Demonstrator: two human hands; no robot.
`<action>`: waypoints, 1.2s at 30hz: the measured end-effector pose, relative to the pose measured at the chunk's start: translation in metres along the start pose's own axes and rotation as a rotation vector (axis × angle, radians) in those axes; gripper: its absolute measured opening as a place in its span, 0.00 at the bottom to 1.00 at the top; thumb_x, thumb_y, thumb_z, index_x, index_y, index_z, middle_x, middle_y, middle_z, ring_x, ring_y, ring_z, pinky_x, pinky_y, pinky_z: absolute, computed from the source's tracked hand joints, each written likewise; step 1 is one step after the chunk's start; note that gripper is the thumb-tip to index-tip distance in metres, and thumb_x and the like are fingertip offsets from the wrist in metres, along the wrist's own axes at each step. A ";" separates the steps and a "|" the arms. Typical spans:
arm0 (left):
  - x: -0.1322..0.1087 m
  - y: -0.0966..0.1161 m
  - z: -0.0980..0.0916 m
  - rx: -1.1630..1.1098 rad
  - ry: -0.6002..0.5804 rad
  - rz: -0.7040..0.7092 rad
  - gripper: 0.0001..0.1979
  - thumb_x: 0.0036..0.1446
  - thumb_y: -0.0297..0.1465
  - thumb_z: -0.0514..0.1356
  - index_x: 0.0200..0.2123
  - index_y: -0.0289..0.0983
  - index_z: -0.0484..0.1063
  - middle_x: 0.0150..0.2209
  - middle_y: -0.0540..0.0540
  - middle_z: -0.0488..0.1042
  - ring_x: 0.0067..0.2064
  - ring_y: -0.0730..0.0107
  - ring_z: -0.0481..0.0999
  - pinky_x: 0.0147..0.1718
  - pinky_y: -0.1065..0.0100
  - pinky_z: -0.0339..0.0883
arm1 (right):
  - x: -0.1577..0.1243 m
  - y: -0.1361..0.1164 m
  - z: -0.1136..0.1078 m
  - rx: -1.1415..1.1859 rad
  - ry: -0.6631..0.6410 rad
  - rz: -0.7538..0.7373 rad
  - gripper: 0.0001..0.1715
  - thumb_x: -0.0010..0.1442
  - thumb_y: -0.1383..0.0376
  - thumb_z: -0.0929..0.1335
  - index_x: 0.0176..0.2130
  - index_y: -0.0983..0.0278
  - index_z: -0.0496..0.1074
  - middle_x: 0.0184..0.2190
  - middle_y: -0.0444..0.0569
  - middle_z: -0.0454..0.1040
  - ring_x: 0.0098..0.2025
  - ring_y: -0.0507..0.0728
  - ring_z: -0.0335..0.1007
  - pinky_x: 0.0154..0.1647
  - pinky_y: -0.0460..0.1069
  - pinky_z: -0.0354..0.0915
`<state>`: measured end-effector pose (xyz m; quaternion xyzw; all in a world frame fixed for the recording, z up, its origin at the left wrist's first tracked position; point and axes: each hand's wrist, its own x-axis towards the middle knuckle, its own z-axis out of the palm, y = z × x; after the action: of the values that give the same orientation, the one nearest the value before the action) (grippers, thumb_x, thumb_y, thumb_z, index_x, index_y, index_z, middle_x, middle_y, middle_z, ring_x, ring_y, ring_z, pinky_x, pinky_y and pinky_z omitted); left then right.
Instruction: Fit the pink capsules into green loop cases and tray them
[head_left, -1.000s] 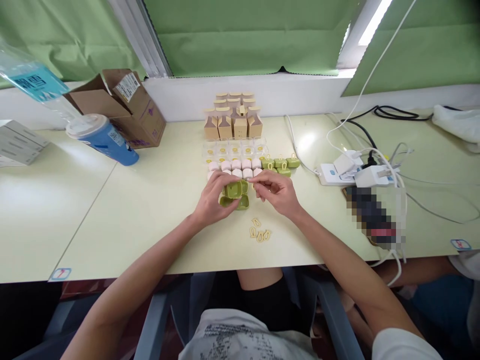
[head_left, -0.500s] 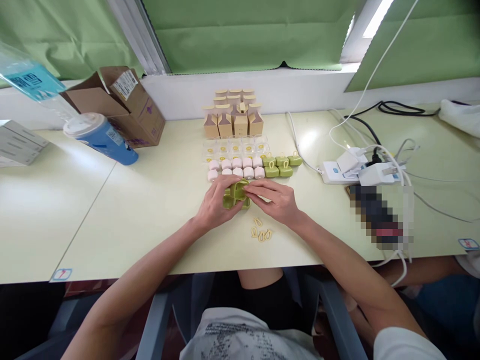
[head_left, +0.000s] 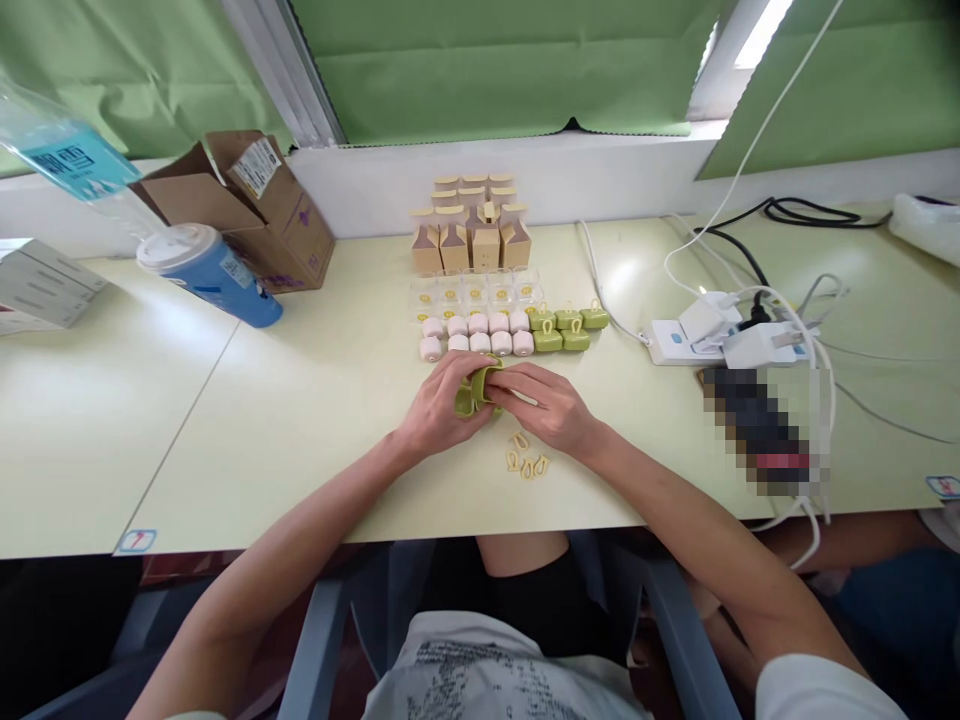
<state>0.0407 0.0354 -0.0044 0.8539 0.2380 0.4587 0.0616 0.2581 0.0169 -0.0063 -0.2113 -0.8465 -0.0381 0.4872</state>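
My left hand [head_left: 439,410] and my right hand [head_left: 546,402] meet over the middle of the table, both closed on a small green case [head_left: 472,390] held tilted between the fingers. Just below my right hand lie several small yellow loops [head_left: 525,463]. Behind the hands stand two rows of pink cases [head_left: 476,334], a few green cases with yellow loops [head_left: 566,328], a row of clear lidded cases [head_left: 474,293] and a cluster of tan cardboard boxes [head_left: 469,235].
A blue cup [head_left: 214,275] lies on its side at the left by an open brown carton [head_left: 247,205]. A white box [head_left: 45,285] sits far left. A power strip [head_left: 701,340], chargers and cables cover the right side.
My hands have come together on the green case and turned it up on edge. The camera view has shifted slightly.
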 end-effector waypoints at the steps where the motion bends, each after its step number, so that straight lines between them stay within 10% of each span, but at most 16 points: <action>1: 0.000 0.000 0.000 -0.006 0.000 0.001 0.32 0.62 0.24 0.68 0.67 0.44 0.65 0.53 0.39 0.82 0.54 0.56 0.84 0.49 0.55 0.83 | 0.001 -0.001 0.000 -0.027 0.010 -0.024 0.16 0.72 0.76 0.71 0.53 0.61 0.82 0.48 0.54 0.87 0.48 0.62 0.84 0.47 0.59 0.85; 14: 0.000 0.001 0.000 -0.084 0.014 0.008 0.30 0.62 0.23 0.69 0.65 0.41 0.68 0.53 0.39 0.83 0.52 0.61 0.83 0.41 0.65 0.81 | 0.007 -0.003 -0.009 -0.495 -0.100 -0.243 0.12 0.72 0.75 0.71 0.40 0.62 0.83 0.44 0.53 0.85 0.42 0.59 0.72 0.37 0.55 0.75; 36: -0.008 0.000 -0.001 -0.329 0.025 -0.238 0.29 0.59 0.33 0.77 0.60 0.43 0.72 0.52 0.42 0.82 0.51 0.62 0.86 0.52 0.64 0.83 | 0.008 -0.006 -0.008 -0.180 0.013 -0.059 0.15 0.67 0.81 0.72 0.46 0.65 0.80 0.42 0.52 0.87 0.37 0.57 0.72 0.29 0.52 0.72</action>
<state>0.0366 0.0315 -0.0099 0.7924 0.2597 0.4915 0.2510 0.2588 0.0117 0.0059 -0.2287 -0.8424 -0.1297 0.4703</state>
